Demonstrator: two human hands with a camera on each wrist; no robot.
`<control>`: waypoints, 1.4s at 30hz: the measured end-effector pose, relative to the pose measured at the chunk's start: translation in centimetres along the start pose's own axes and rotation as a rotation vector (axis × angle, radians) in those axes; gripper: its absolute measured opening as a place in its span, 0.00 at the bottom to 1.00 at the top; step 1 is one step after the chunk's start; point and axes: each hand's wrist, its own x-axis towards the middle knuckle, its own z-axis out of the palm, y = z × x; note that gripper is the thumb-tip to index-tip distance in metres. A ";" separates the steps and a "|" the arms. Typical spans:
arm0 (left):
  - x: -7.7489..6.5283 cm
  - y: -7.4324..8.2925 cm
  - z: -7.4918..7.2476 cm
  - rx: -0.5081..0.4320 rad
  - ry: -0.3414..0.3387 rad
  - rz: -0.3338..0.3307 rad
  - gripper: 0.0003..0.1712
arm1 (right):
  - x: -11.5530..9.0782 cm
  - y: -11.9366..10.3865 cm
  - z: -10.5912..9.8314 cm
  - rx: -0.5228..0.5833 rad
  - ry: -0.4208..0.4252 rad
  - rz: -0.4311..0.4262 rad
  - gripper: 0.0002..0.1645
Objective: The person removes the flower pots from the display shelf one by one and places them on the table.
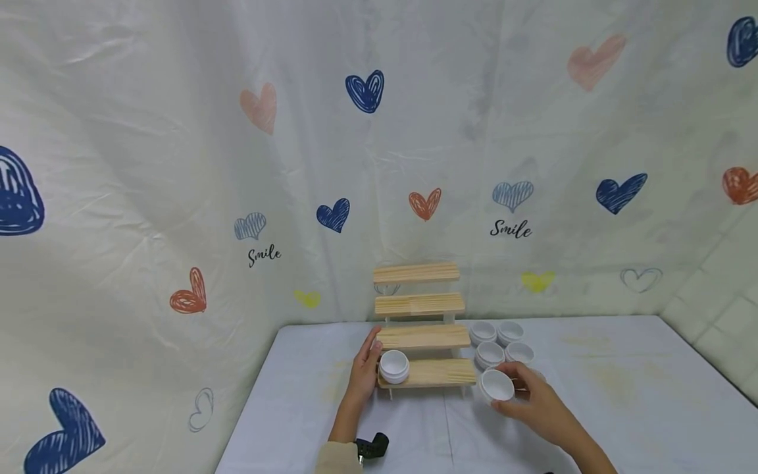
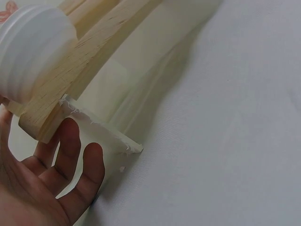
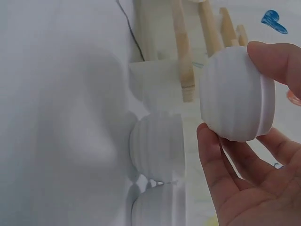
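Observation:
A stepped wooden display stand with several plank shelves on white supports stands on the table. At its left end is my left hand, fingers curled at the end of the lowest shelf; the thumb is partly hidden in the left wrist view. One ribbed white cup sits at the left of that lowest shelf. My right hand pinches another white cup between thumb and fingers, raised beside the shelf's right end. Its open mouth shows in the head view.
Several more white cups stand grouped on the table right of the stand. A white cloth covers the table. Behind hangs a pale curtain printed with hearts. A dark strap is on the left wrist.

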 end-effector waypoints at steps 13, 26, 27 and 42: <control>0.1 -0.2 0.2 -0.021 0.007 -0.001 0.29 | -1.7 1.0 0.0 -0.045 -0.038 0.116 0.40; 0.3 -0.3 0.1 -0.009 0.007 -0.011 0.29 | -2.5 2.5 0.5 -0.016 -0.041 0.101 0.39; 0.3 -0.3 0.1 -0.011 0.009 -0.012 0.29 | -2.5 2.6 0.4 -0.028 -0.050 0.103 0.40; 0.1 -0.1 0.0 0.012 -0.001 -0.001 0.28 | -2.9 3.0 -0.4 -0.072 -0.102 0.101 0.43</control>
